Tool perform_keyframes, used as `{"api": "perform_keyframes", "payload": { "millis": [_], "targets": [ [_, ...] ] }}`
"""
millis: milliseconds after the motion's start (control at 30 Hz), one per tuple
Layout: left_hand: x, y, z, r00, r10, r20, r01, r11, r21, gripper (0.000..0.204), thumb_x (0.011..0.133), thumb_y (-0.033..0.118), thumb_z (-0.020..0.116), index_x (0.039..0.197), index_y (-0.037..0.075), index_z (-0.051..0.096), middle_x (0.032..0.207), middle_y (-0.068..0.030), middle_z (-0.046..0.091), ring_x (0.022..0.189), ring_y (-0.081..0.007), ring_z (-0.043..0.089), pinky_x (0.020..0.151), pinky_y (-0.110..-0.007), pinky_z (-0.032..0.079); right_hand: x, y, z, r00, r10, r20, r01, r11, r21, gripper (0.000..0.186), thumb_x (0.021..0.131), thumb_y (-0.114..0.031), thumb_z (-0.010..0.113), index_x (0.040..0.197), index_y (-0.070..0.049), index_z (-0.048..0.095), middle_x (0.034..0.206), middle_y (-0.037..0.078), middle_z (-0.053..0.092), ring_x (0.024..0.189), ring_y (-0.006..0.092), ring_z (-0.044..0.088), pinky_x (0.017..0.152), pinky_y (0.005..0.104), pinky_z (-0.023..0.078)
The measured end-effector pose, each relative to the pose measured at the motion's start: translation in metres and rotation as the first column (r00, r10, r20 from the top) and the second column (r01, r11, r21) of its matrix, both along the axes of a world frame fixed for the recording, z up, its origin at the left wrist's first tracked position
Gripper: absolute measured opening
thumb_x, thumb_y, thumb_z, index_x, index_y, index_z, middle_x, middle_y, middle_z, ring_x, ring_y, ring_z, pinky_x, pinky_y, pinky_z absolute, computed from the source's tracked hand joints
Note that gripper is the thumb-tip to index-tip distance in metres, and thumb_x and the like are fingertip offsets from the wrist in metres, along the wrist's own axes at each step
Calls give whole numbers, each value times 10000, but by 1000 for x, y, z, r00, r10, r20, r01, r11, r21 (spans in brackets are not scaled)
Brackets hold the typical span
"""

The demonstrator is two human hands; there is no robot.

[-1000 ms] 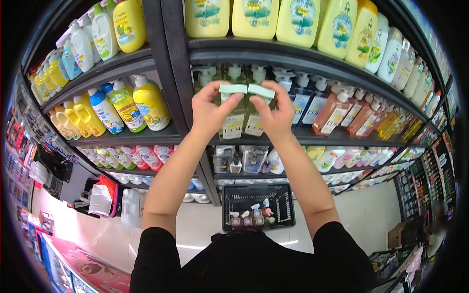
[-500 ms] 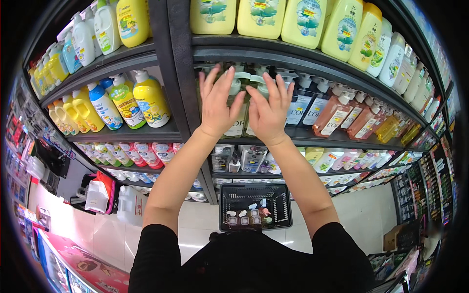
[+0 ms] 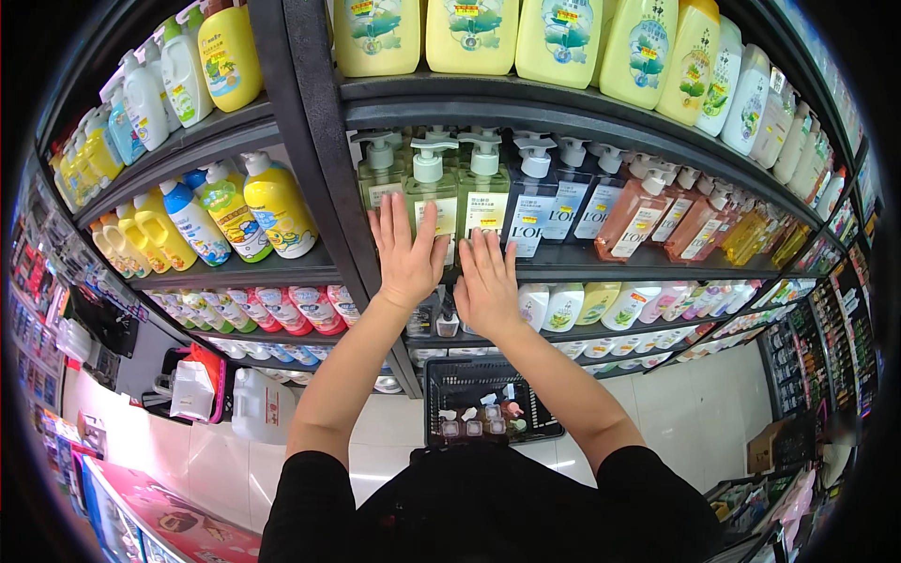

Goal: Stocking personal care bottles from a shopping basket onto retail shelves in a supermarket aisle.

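Note:
Both my hands rest against the front of green pump bottles on the middle shelf, fingers stretched out. My left hand (image 3: 410, 258) lies flat over the lower part of a green pump bottle (image 3: 434, 192) with a white label. Beside it, my right hand (image 3: 488, 284) is spread at the foot of another green pump bottle (image 3: 482, 183). Neither hand grips anything. A third green bottle (image 3: 381, 167) stands to the left against the shelf post. Dark blue pump bottles (image 3: 531, 202) follow on the right, then pink pump bottles (image 3: 633, 218).
Large yellow bottles (image 3: 469, 38) line the shelf above, behind a black shelf edge (image 3: 526, 98). A black basket (image 3: 441, 375) with several small items sits on the floor below. A black post (image 3: 324, 159) divides off yellow children's bottles (image 3: 279, 208). A white jug (image 3: 258, 405) stands left.
My hands have come down from the pump tops to the lower fronts of the green bottles. The pump heads, partly covered before, now show. The view has shifted slightly.

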State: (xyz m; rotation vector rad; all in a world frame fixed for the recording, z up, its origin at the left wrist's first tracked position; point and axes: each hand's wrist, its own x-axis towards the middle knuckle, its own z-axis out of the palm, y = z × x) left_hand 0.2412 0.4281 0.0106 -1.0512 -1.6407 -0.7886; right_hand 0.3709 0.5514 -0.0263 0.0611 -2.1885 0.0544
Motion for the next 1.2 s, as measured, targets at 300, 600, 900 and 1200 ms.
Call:
{"api": "perform_keyframes", "payload": {
  "millis": [300,600,900,1200],
  "targets": [
    [-8,0,-18,997,-69,41,69,998,-4,723,906,300,714,1561,146,449,1606,-331,317,1482,-534,309,1177,-709,220,-9,-5,-19,998,0,-59,-2,1000,-26,779,838,-122,688,1552,-8,399,1640,285,292,1547,481,211,1219,694,133],
    [-1,-18,-23,948,-270,170,278,960,-24,910,876,170,710,1623,5,217,1653,-336,226,1526,-534,232,1199,-701,153,-3,-44,72,949,-28,-315,-13,992,-127,622,815,-155,728,1414,-70,587,1560,250,429,1437,435,387,1175,598,277],
    [-1,-122,69,899,-426,103,380,874,302,480,854,-30,627,1330,-13,567,1409,-184,584,1375,-332,506,1212,-501,303,-28,-49,122,976,-144,-166,150,988,26,605,835,-306,787,1398,-169,612,1507,147,499,1408,394,420,1190,637,243],
    [-20,-76,149,889,122,-441,-323,850,-416,411,851,206,627,1222,48,702,1431,-66,589,1567,-307,246,1289,-552,83,-44,-42,111,962,-158,-223,161,987,-6,828,706,-455,897,1409,-176,560,1451,107,516,1430,374,396,1203,683,145]
  ]
}}
